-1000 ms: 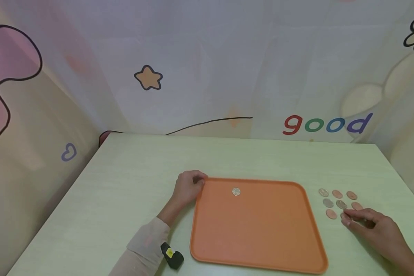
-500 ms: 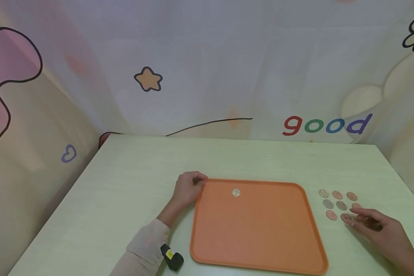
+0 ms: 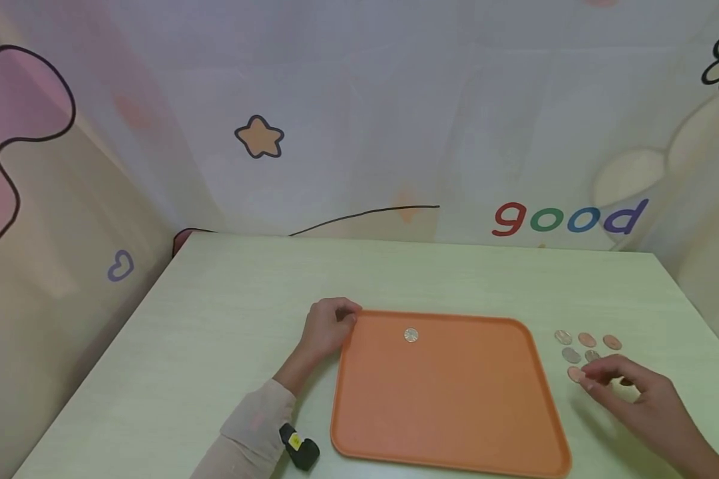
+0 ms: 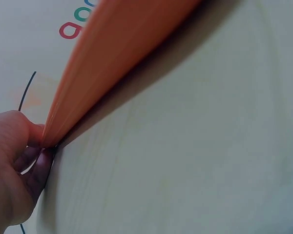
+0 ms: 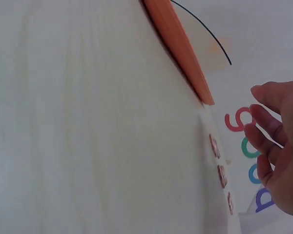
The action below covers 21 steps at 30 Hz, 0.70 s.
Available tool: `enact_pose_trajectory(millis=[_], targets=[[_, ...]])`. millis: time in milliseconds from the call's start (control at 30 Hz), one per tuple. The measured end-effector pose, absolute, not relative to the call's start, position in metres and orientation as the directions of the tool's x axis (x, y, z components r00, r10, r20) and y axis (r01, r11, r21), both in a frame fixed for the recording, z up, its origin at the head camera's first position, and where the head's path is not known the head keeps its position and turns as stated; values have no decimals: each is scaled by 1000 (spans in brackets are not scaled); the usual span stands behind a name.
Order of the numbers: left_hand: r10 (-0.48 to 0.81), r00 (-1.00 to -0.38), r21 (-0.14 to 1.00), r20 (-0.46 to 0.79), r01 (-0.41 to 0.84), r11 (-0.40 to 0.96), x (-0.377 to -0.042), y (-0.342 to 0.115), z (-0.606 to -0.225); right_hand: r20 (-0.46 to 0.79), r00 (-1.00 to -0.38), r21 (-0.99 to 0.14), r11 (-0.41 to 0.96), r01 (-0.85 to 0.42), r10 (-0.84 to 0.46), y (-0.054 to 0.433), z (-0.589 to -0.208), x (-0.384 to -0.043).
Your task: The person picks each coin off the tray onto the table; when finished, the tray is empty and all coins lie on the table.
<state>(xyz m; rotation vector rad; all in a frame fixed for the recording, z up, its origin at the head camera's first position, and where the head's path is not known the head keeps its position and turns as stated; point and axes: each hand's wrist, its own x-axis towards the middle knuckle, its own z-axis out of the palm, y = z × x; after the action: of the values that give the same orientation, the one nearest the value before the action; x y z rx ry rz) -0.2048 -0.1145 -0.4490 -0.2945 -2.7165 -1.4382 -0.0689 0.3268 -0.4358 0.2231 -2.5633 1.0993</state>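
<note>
My left hand (image 3: 326,326) pinches the far left corner of an orange tray (image 3: 455,399); in the left wrist view the fingers (image 4: 31,134) meet at the tray's edge (image 4: 97,73). One silver coin (image 3: 411,335) lies inside the tray near its far side. To the right of the tray, several copper and silver coins lie on the table in loose rows. My right hand (image 3: 638,389) hovers over them, thumb and forefinger apart beside a copper coin (image 3: 574,374). In the right wrist view its fingers (image 5: 266,141) are loosely bent with nothing visible between them. The hand hides some coins.
The pale table (image 3: 228,293) ends at a printed cloth backdrop (image 3: 359,133) behind. A black device with a yellow label (image 3: 299,447) is at my left sleeve (image 3: 245,426). In the right wrist view, several coins (image 5: 222,175) line up beyond the tray's end (image 5: 185,53).
My right hand has drawn back from a near coin, its fingers parting, then moved left to beside the copper coin nearest the tray. The left hand and tray have stayed put.
</note>
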Motion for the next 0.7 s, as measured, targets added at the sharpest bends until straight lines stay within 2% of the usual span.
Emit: enact_pose_trajectory(millis=[133,367,500,700], targets=[[142,-979,811,146,201,549,-205,-114,-450,415,-902,-658,645,-388,-119,307,-427,-76],[144,-978,814,151,206,543,-204,-114,-449,469,-825,-570,606,-555,-315,273,-413,-96],[143,-978,814,149,204,544,-204,-114,-449,398,-829,-564,608,-559,-393,254,-404,-109],[145,-979,818,143,200,539,-205,-114,-451,240,-856,-622,604,-498,-459,230,-398,-130]])
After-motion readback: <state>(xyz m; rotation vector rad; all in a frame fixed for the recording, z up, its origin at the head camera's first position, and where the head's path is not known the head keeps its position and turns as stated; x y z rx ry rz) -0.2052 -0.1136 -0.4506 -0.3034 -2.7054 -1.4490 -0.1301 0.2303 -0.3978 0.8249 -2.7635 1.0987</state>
